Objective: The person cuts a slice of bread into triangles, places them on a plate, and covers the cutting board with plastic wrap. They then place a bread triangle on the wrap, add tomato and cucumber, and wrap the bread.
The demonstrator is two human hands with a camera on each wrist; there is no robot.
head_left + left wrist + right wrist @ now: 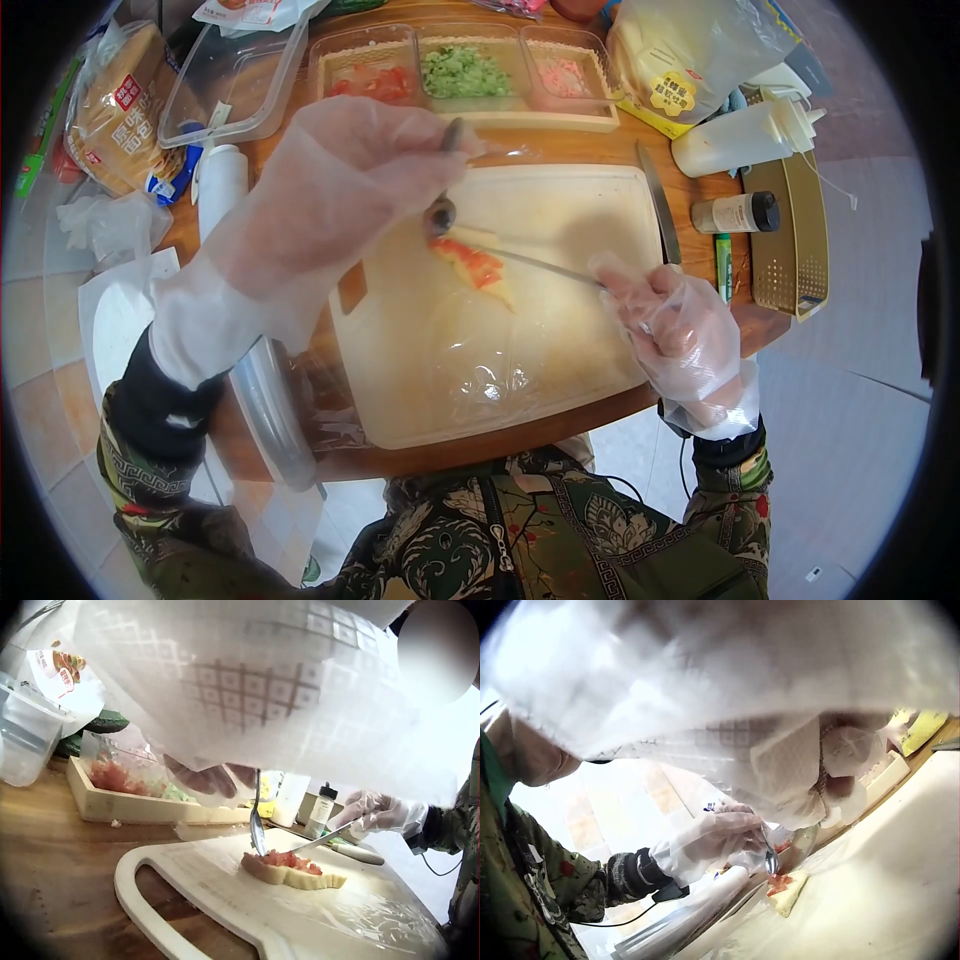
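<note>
My gloved left hand (350, 165) grips a metal spoon (257, 825), its bowl pointing down at one end of a slice of bread (311, 882). Chopped red filling (478, 266) is heaped on the bread. In my gloved right hand (680, 335) is a thin metal utensil (550, 266), reaching left across the board with its far end at the filling; that tip's shape is hidden. Beneath the bread lies a white cutting board (560, 360), with shiny clear film on its near part.
Behind the board, a wooden tray (500, 118) holds tubs of chopped red, green and pink food. A knife (655, 200) lies along the board's right side. Rightward are a squeeze bottle (735, 138), a seasoning jar (728, 214) and a gold basket (795, 245). Bagged bread (130, 110) stands left.
</note>
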